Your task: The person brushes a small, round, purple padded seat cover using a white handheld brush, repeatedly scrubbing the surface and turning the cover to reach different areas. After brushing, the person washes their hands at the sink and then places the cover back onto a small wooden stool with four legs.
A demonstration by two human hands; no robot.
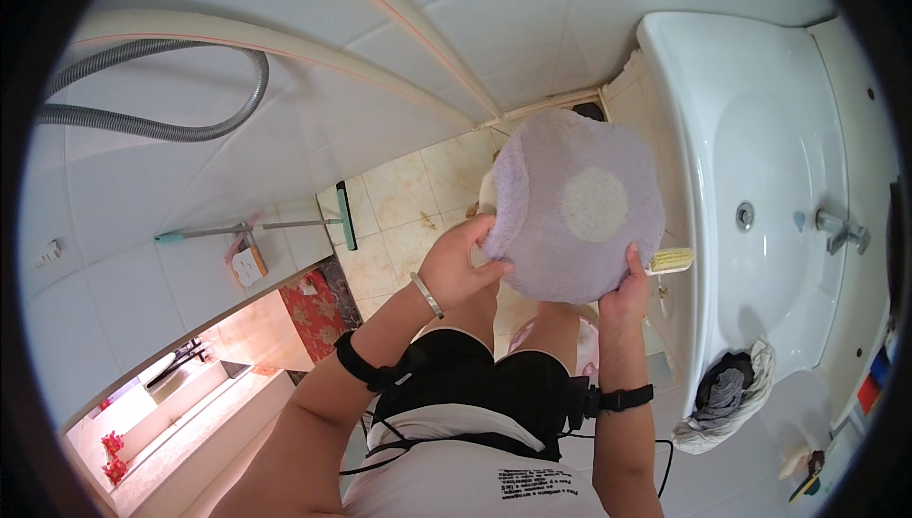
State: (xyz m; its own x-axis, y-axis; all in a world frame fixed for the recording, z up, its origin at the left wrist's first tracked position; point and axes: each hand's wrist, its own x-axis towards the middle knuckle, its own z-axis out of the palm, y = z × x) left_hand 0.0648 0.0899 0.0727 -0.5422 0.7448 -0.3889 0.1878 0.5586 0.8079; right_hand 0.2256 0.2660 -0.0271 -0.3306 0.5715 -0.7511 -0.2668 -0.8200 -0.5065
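Observation:
A round, fluffy lavender cushion or mat point(527, 247) with a pale disc in its middle is held up in front of me. My left hand point(459, 261) is at its lower left edge, thumb and fingers pinching the plush. My right hand point(629, 286) grips the lower right edge, thumb on the upper face and the other fingers hidden beneath. Just right of that thumb a scrubbing brush point(671, 260) with yellow bristles juts out; whether my right hand touches it, I cannot tell. Part of a cream-coloured object point(488, 194) shows behind the cushion's left edge.
A white washbasin point(755, 126) with a tap point(841, 229) stands at right, dark and white cloths point(730, 390) bunched on its near edge. Behind my legs is a pink basin point(588, 350). A squeegee point(346, 215) leans by the left wall; a grey hose point(214, 129) loops above.

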